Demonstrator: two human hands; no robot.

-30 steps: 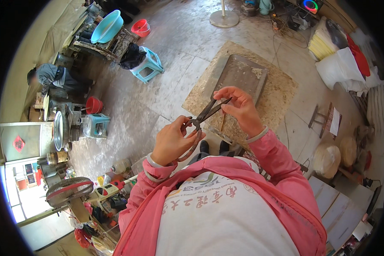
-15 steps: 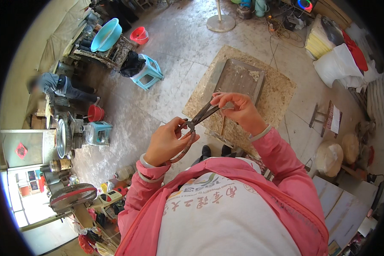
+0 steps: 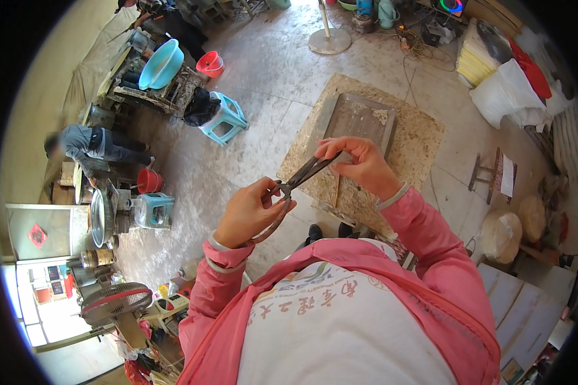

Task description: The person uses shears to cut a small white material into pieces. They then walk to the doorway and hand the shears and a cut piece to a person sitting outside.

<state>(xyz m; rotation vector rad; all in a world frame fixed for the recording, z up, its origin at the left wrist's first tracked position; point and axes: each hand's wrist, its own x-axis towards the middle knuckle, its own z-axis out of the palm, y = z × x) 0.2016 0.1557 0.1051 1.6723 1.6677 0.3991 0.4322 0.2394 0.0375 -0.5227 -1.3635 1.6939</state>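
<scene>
My left hand (image 3: 244, 215) grips the handles of dark, worn metal shears (image 3: 295, 180) at the middle of the view. My right hand (image 3: 366, 168) has its fingers closed on the tips of the long blades, which point up to the right. The hands hold the shears above a mottled tan board (image 3: 417, 154) on the floor, on which lies a brownish rectangular tray (image 3: 359, 115) with pale residue. My shoes show just below the board, and my fingers partly cover the handles and tips.
A stooping person (image 3: 99, 144) works at the left near basins and a red bucket (image 3: 149, 181); another (image 3: 160, 19) is further back. Around are blue stools (image 3: 225, 122), a pole on a round base (image 3: 329, 40), loose cables, white sacks (image 3: 507, 93) and a fan (image 3: 115, 301).
My hands and the shears have shifted slightly left, and the blades look closer together. The surroundings sit lower in the picture, showing more of the person at the back left.
</scene>
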